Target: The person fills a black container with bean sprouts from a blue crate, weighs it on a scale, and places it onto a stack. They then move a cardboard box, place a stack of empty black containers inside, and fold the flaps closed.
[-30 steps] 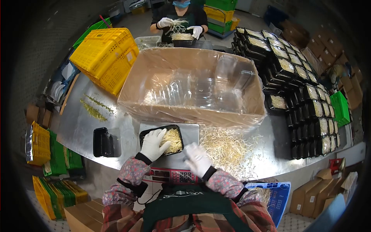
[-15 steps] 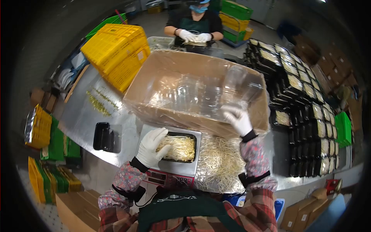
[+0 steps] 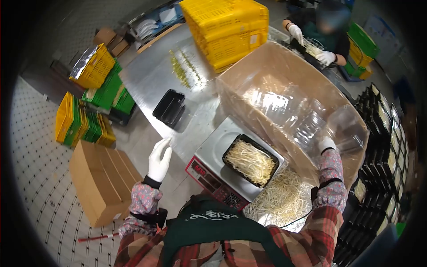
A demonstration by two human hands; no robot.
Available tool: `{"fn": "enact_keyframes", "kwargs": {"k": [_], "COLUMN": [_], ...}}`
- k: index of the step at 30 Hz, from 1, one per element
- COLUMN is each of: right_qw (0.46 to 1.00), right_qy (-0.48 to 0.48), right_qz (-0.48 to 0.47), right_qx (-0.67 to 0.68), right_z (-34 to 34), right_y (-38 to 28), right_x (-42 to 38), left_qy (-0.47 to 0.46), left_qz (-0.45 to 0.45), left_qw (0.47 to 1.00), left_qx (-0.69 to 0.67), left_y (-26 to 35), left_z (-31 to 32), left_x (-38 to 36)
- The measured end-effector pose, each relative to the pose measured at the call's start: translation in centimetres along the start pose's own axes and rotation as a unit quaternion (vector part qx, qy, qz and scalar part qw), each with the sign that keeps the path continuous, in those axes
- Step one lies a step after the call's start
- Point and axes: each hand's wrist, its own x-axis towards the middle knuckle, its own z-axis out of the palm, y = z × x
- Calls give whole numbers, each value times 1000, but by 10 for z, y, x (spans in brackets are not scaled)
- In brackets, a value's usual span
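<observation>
My left hand (image 3: 159, 161), white-gloved, hangs in the air left of the scale (image 3: 213, 153), its fingers apart and nothing in them. A black tray of bean sprouts (image 3: 250, 161) rests on the scale's steel plate. Inside the cardboard box (image 3: 253, 113), my right hand (image 3: 327, 143) is among clear plastic lids (image 3: 307, 129); its fingers are hidden and blurred. Loose bean sprouts (image 3: 284, 198) lie in a heap beside the scale. An empty black tray (image 3: 169, 108) sits on the metal table (image 3: 147, 73) at the left.
Yellow crates (image 3: 227, 29) stand behind the table's middle. A co-worker (image 3: 327, 33) handles sprouts at the upper right. Stacked packed trays (image 3: 378, 155) line the right side. Brown cartons (image 3: 104, 182) and colored crates (image 3: 84, 120) stand on the floor at the left.
The view has turned. My left hand has left the sprout tray and moved off to the left. My right hand has reached deeper into the box. The co-worker's hands have moved apart.
</observation>
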Motion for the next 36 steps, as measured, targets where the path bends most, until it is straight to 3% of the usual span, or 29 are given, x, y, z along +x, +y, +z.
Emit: {"fn": "enact_keyframes", "kwargs": {"k": [2,4,6,8,10,12,13,14,15,16,19,20,22,23,25,26,28,29,30,33,34,35,36], "right_qw": [998,999,998,993,922,798,762,688,694,746,709,696,676,686,719,799,858,893,892,892,891,832,759], "right_qy": [24,13,24,85,351,382,276,258,246,212,52,3,-31,-10,35,96,218,178,197,189,190,158,122], "right_qz": [49,-2,4,13,-32,-119,-56,-106,-107,-104,-103,-89,-63,-50,-17,-10,-85,-47,-42,-14,-12,-6,0], "right_qx": [21,44,59,76,159,450,583,670,668,622,695,713,734,726,694,593,457,411,405,410,412,531,639], "right_z": [-41,-41,-53,-85,-116,-132,-176,-177,-179,-186,-151,-137,-94,-73,-41,-27,-18,-23,-18,-11,1,12,24], "right_y": [-24,-2,9,4,-5,-6,-45,-58,-75,-99,-155,-172,-196,-200,-206,-207,-216,-221,-226,-242,-242,-242,-242], "right_x": [-37,-39,-49,-88,-132,-161,-215,-233,-253,-278,-314,-321,-324,-320,-306,-295,-272,-269,-259,-244,-239,-232,-226], "left_qy": [5,-6,-23,-48,-87,-125,-140,-160,-180,-196,-291,-291,-398,-402,-312,-314,-225,-217,-149,-126,-199,-265,-266], "left_qz": [-13,-17,-25,-13,-21,-36,-27,-46,-67,-60,-4,-25,-92,-86,7,12,153,136,254,257,149,36,36], "left_qw": [1000,998,996,982,963,934,929,904,874,867,818,819,812,810,864,863,937,952,954,958,959,924,924], "left_qx": [-17,-61,-83,-183,-256,-334,-340,-395,-447,-453,-497,-494,-417,-418,-395,-396,-219,-168,-62,11,-133,-273,-273], "left_y": [-2,-4,7,20,34,51,59,68,77,89,116,120,110,106,100,95,99,106,81,42,32,21,17], "left_z": [6,19,28,41,51,58,62,66,70,74,89,98,108,117,137,146,153,148,167,186,191,197,197], "left_x": [0,7,16,27,36,41,44,46,47,46,38,30,26,24,20,26,46,52,68,75,74,76,79]}}
